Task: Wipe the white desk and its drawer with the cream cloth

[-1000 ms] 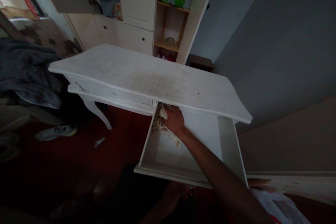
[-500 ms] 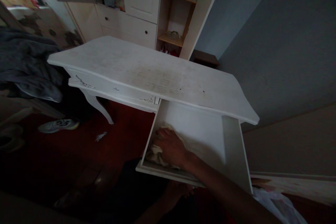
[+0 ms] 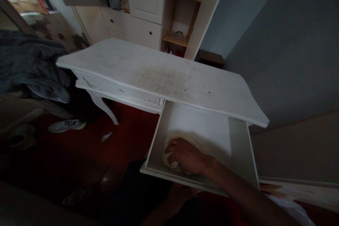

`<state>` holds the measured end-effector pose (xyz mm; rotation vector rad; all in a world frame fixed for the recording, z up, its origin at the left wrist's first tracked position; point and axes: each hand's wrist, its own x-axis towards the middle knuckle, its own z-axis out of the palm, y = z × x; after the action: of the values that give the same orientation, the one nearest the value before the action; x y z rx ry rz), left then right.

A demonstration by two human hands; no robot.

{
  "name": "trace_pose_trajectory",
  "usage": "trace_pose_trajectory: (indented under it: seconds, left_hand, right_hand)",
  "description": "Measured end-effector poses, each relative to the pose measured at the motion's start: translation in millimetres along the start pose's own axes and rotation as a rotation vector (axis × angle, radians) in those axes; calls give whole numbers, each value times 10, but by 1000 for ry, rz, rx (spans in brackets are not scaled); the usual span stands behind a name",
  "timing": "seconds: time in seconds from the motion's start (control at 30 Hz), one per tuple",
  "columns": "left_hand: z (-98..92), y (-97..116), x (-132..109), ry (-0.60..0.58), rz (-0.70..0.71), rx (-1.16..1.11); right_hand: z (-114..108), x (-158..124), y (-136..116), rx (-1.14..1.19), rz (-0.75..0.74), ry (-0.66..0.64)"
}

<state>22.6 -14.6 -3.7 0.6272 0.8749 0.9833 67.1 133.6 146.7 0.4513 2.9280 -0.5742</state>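
My right hand (image 3: 188, 156) reaches into the open drawer (image 3: 239, 152) of a white desk (image 3: 148, 74). Its fingers are curled and pressed on a cream cloth (image 3: 169, 140) bunched near the drawer's front left corner. My left hand (image 3: 181, 192) shows dimly in the shadow just under the drawer's front edge; its fingers are too dark to read. The rest of the drawer's white floor is bare.
A pale wardrobe with open shelves (image 3: 176, 39) stands behind the desk. Dark clothing (image 3: 29, 63) is heaped at the left, and a light shoe (image 3: 67, 125) lies on the red floor. A grey wall (image 3: 286, 42) runs along the right.
My right hand has dragged the cloth from the back of the drawer towards its front left corner, then slightly right. The view has shifted a little.
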Motion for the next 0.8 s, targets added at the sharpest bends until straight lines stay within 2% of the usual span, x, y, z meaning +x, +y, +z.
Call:
trace_pose_trajectory:
  seconds: [0.1,0.2,0.3,0.4,0.5,0.57,0.7,0.8]
  left_hand:
    - [6,-20,3,38,25,7]
    - [-14,-60,-1,29,28,20]
    - [-46,-118,3,25,-4,34]
    - [-78,-202,38,52,-30,76]
    - [-105,-291,85,91,-80,137]
    - [-117,-331,103,105,-83,145]
    - [-119,-319,90,112,-40,90]
    - [-111,-242,63,106,-23,89]
  right_hand:
    - [48,-344,50,78,119,-12]
    - [140,-754,84,113,304,37]
    - [244,-1133,112,-2,552,88]
    - [312,-1372,158,-212,830,121]
    - [324,-1423,257,-407,1048,203]
    - [308,-1374,366,-470,1120,279]
    - [204,-1192,675,-404,1212,397]
    - [39,-1035,925,-297,1283,470]
